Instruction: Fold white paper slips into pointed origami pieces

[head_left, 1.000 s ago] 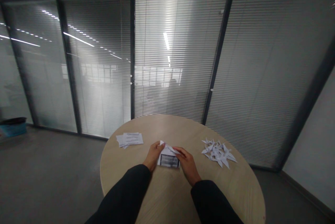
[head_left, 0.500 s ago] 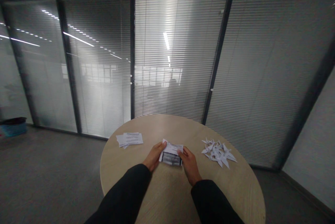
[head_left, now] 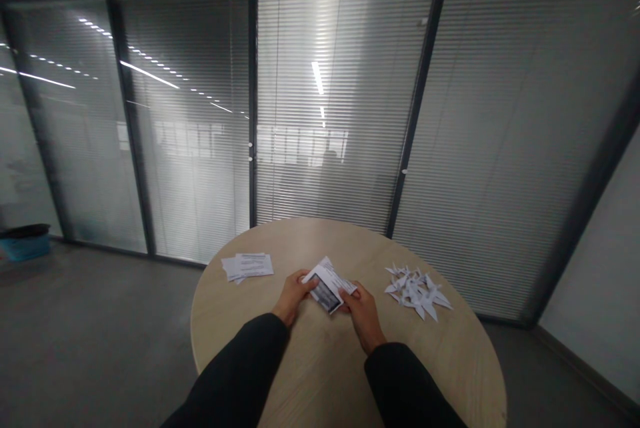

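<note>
A printed sheet of paper [head_left: 329,285], white with a dark picture and lines of text, is held turned at a slant above the table. It looks folded, with layers showing at its top. My left hand [head_left: 295,295] pinches its left corner, thumb on top. On the other side my right hand [head_left: 361,311] grips the right edge, thumb on the face and fingers beneath. To the left lies a small stack of printed paper sheets [head_left: 253,265]. Several folded white paper cranes [head_left: 417,291] are heaped to the right.
The round wooden table [head_left: 320,368] stands before a glass partition with blinds [head_left: 335,101]. A blue bin [head_left: 25,243] sits on the grey floor at the far left. A pale wall [head_left: 600,295] rises at the right.
The paper has been turned clockwise between my hands, from lying square to a slant. Both hands have kept hold of it. The stack and the cranes have not moved.
</note>
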`<state>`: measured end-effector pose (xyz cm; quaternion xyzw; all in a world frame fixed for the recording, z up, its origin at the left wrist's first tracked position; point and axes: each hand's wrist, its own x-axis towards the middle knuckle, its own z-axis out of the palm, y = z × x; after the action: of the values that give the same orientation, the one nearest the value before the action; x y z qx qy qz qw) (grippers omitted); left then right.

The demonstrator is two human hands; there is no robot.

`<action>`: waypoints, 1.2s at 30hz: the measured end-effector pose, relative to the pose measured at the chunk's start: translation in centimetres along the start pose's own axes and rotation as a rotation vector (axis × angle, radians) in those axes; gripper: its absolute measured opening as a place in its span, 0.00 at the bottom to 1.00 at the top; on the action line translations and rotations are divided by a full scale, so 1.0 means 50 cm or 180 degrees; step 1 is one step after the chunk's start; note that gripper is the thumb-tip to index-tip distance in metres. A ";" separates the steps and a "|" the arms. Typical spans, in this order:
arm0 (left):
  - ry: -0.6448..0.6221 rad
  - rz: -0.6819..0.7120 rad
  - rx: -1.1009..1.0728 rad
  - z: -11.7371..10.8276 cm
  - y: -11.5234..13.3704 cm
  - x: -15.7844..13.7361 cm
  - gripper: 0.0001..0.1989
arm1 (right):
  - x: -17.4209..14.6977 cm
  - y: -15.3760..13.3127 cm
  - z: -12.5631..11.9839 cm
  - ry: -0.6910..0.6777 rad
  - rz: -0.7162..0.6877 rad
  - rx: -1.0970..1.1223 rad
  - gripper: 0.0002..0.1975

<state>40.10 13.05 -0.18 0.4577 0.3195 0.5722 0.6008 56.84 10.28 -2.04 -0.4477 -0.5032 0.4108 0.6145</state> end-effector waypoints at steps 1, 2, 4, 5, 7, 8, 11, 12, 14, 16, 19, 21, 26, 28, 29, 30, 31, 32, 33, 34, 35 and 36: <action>0.0052 0.0039 -0.0018 0.000 0.000 0.001 0.23 | 0.002 0.004 -0.001 -0.0022 0.0014 -0.0059 0.19; 0.0104 0.0065 -0.0049 0.000 0.000 0.002 0.23 | 0.004 0.007 -0.001 -0.0037 0.0033 -0.0107 0.18; 0.0186 0.0083 -0.0113 0.000 0.001 0.003 0.25 | 0.006 0.011 -0.002 -0.0043 0.0059 -0.0147 0.17; 0.0198 0.0080 -0.0131 0.001 0.001 0.002 0.26 | 0.006 0.011 -0.001 -0.0024 0.0065 -0.0137 0.17; 0.0102 0.0036 -0.0122 0.004 0.002 -0.002 0.28 | 0.006 0.009 -0.001 0.0052 0.0072 -0.0074 0.17; -0.0023 -0.0001 -0.0096 0.006 0.002 -0.005 0.29 | 0.006 0.007 -0.001 0.0096 0.0072 -0.0032 0.17; -0.0444 -0.0114 0.0024 0.011 -0.002 -0.010 0.28 | 0.004 0.003 -0.002 0.0165 0.0053 0.0058 0.17; -0.0507 -0.0132 0.0063 0.012 -0.004 -0.010 0.26 | 0.004 0.002 -0.002 0.0151 0.0041 0.0052 0.17; -0.0471 -0.0124 0.0120 0.010 -0.010 -0.005 0.24 | 0.004 0.002 -0.001 0.0104 0.0006 -0.0030 0.16; -0.0391 -0.0096 0.0198 0.006 -0.017 0.002 0.22 | 0.004 0.004 0.001 0.0069 -0.0057 -0.0175 0.16; -0.0536 -0.0065 0.0514 0.002 -0.029 0.012 0.19 | 0.006 0.007 0.003 0.0009 -0.0179 -0.0266 0.16; -0.0735 -0.0052 0.0751 0.001 -0.034 0.014 0.17 | 0.007 0.010 0.003 -0.0037 -0.0185 -0.0213 0.18; -0.0641 0.0057 0.0787 0.004 -0.030 0.009 0.18 | 0.008 0.008 -0.002 -0.0020 -0.0020 -0.0117 0.20; -0.0475 -0.0008 0.0580 0.005 -0.020 0.004 0.22 | 0.005 0.002 -0.002 0.0063 0.0008 -0.0035 0.21; -0.0476 -0.0094 0.0426 0.005 -0.016 0.001 0.23 | 0.003 -0.002 -0.002 0.0118 0.0019 0.0009 0.21; -0.0520 -0.0207 0.0253 0.005 -0.012 -0.002 0.24 | 0.000 -0.006 -0.001 0.0166 0.0028 0.0049 0.21; -0.0577 -0.0332 0.0082 0.005 -0.008 -0.005 0.24 | -0.002 -0.010 0.000 0.0198 0.0039 0.0081 0.21; -0.0624 -0.0449 -0.0072 0.004 -0.006 -0.007 0.22 | -0.003 -0.013 0.001 0.0205 0.0053 0.0116 0.21; -0.0661 -0.0553 -0.0205 0.003 -0.006 -0.008 0.20 | -0.005 -0.015 0.003 0.0195 0.0069 0.0158 0.21; -0.0690 -0.0646 -0.0324 0.002 -0.006 -0.009 0.18 | -0.006 -0.016 0.004 0.0177 0.0082 0.0202 0.21; -0.0709 -0.0729 -0.0429 0.000 -0.007 -0.009 0.15 | -0.006 -0.017 0.005 0.0155 0.0086 0.0244 0.21; -0.0731 -0.0790 -0.0516 -0.001 -0.008 -0.009 0.14 | -0.006 -0.016 0.006 0.0139 0.0083 0.0279 0.21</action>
<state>40.15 12.67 -0.63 0.4272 0.2557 0.4615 0.7343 56.56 9.82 -1.31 -0.4357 -0.4653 0.4306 0.6389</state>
